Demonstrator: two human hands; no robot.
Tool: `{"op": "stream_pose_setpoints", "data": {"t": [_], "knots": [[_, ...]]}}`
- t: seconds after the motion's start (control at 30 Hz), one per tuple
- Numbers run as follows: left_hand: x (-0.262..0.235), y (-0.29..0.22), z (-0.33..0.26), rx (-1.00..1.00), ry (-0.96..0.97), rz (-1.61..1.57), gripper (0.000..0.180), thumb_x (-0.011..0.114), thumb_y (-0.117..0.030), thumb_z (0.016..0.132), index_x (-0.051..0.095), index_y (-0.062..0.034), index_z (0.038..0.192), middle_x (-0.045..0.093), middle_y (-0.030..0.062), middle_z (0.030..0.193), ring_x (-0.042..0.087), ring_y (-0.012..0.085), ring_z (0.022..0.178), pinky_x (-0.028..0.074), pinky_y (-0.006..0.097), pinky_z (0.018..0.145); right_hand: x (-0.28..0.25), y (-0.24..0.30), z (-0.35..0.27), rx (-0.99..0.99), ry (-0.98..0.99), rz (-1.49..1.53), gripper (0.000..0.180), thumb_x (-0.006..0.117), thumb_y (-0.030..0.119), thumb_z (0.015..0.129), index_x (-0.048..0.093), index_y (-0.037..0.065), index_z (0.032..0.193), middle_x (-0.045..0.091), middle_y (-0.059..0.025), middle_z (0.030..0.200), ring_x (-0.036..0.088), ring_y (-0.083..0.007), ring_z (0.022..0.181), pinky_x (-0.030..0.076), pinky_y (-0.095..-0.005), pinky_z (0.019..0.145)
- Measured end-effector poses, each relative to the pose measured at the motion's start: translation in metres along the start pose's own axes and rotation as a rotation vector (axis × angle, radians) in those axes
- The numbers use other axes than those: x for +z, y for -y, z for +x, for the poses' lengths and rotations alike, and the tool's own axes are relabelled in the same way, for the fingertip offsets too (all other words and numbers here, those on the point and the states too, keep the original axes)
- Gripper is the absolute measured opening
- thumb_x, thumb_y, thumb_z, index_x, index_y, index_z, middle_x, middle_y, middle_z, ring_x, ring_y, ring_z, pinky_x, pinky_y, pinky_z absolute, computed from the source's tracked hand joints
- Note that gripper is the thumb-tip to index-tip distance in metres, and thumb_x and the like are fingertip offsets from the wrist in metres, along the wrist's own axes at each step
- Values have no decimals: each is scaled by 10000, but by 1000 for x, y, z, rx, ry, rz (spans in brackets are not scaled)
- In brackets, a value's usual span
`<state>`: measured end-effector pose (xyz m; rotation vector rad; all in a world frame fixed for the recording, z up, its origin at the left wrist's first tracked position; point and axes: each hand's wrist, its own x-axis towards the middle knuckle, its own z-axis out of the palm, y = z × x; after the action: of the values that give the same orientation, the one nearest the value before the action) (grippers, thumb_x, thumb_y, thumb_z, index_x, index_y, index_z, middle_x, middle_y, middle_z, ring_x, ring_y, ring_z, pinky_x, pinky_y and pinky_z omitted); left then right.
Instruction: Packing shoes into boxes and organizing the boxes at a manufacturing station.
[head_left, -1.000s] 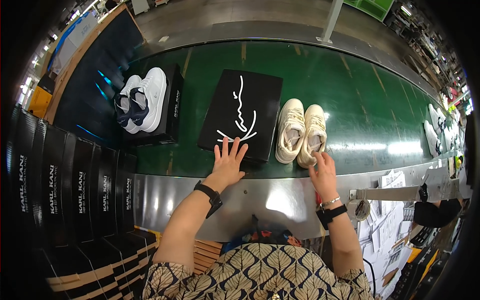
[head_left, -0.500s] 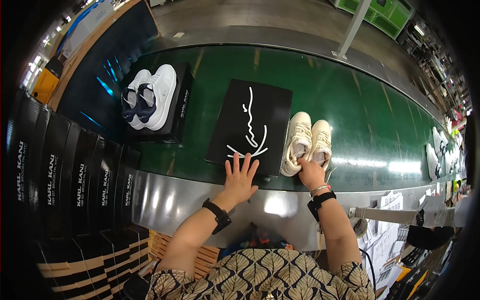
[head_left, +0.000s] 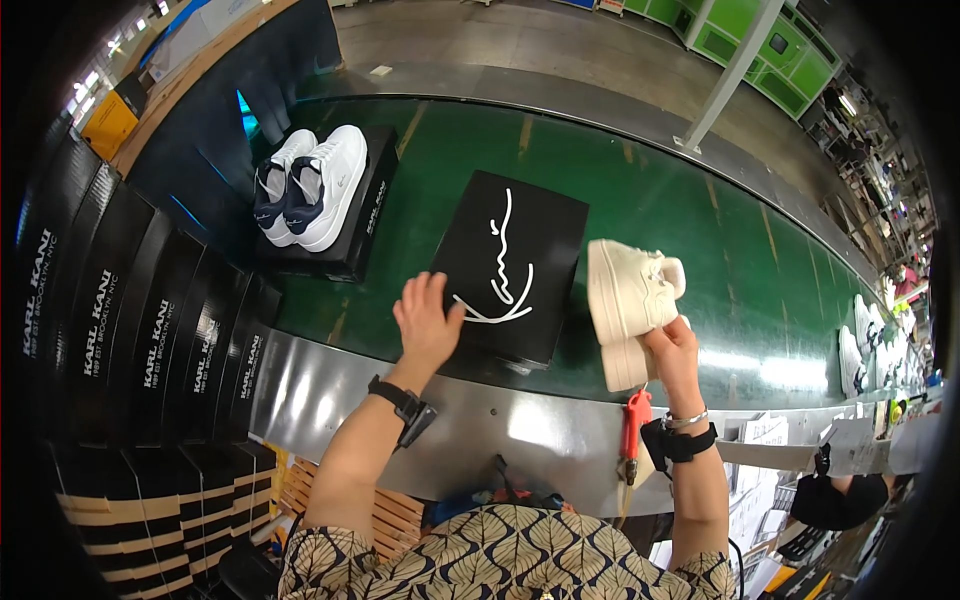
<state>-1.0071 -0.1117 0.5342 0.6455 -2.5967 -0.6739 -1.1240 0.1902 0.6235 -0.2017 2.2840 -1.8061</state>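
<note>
Lifted since: cream sneakers [head_left: 630,305], soles leftward, long axis away | right hand [head_left: 675,352] grasping | left hand [head_left: 425,322] flat on black box [head_left: 510,265]

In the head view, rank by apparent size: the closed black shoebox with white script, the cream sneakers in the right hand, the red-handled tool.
1. Black shoebox with white script
2. Cream sneakers
3. Red-handled tool

The fisheye bending does not blur this order.

Belt [head_left: 640,190]: green, smooth, slightly glossy.
Box [head_left: 510,265]: black card, matt.
Shoes [head_left: 628,300]: cream, smooth leather-like uppers.
Rail [head_left: 520,425]: bare metal, shiny.
Blouse [head_left: 500,555]: patterned cloth.
</note>
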Motion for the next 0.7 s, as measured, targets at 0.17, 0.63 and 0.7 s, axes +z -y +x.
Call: {"op": "stream_pose_setpoints", "data": {"t": [0.17, 0.63, 0.7], "knots": [[-11, -8, 9, -278, 232, -93, 553, 482, -418, 869, 438, -42, 1272, 461, 153, 1302, 431, 305, 1201, 249, 497, 985, 54, 38, -12, -462, -58, -596, 260, 610, 131, 725, 644, 114, 982, 636, -102, 793, 615, -232, 629, 484, -319, 584], [5, -27, 39, -333, 147, -751, 723, 599, -92, 712, 287, 41, 1351, 427, 188, 1299, 451, 242, 1166, 373, 308, 953, 124, 6, -26, -876, 162, -841, 468, 607, 59, 687, 519, 109, 1144, 519, -123, 1030, 492, -314, 984, 389, -413, 884], [4, -27, 36, -424, 222, -894, 739, 494, 20, 685, 240, 25, 1379, 426, 175, 1303, 433, 230, 1188, 357, 282, 964, 115, 4, -37, -818, 207, -824, 452, 598, 43, 685, 524, 76, 1130, 506, -145, 1115, 465, -343, 1066, 369, -417, 940]]}}
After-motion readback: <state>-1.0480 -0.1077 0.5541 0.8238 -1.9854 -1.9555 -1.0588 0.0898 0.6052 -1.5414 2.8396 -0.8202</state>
